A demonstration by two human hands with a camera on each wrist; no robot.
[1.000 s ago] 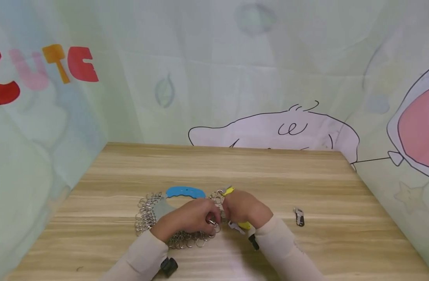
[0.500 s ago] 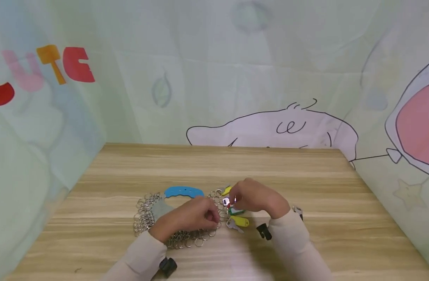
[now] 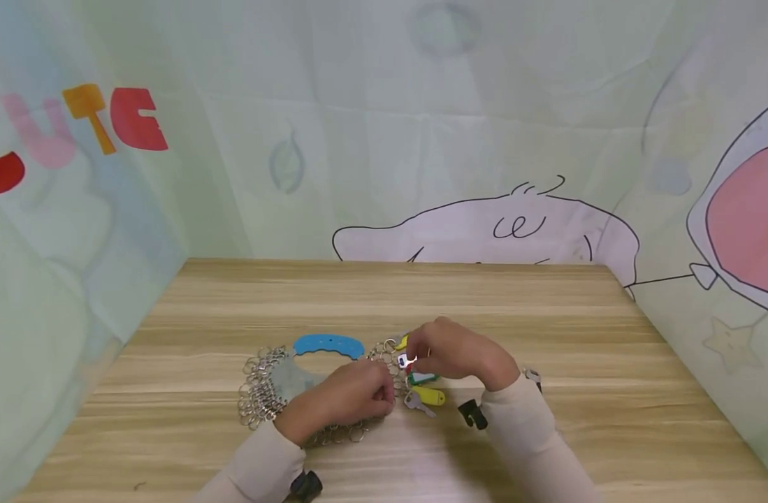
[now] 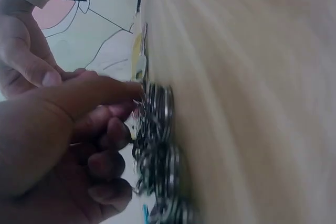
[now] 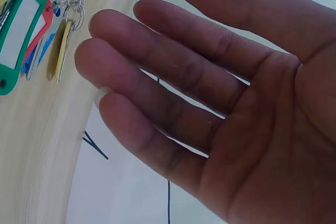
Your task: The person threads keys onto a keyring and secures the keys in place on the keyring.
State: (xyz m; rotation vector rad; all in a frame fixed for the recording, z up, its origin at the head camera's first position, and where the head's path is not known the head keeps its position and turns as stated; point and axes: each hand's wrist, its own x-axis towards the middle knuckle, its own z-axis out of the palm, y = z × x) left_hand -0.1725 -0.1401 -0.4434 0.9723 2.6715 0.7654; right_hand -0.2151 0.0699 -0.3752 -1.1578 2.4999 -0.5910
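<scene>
My left hand (image 3: 352, 391) is over a band of metal split rings (image 4: 163, 114) on the table. Its thumb and index fingertip pinch at the edge of the rings, seen close up in the left wrist view; the other fingers curl beneath. To the right, my right hand (image 3: 455, 353) hovers above tagged keys, its fingers loosely spread and holding nothing in the right wrist view. Below it lie a green key tag (image 5: 21, 38), a red key tag (image 5: 39, 32) and a yellow key tag (image 3: 429, 396) beside a silver key (image 3: 418, 403).
A scalloped blue strip (image 3: 329, 344) and a grey sheet (image 3: 289, 377) form part of the ring band. Another key (image 3: 533, 377) lies to the right, partly behind the right sleeve. The wooden table (image 3: 233, 300) meets a printed cloth wall (image 3: 233, 140) at its back.
My right hand has lifted off the keys and moved right, uncovering the yellow, green and red tags. My left hand stays over the rings, its fingers shifting slightly.
</scene>
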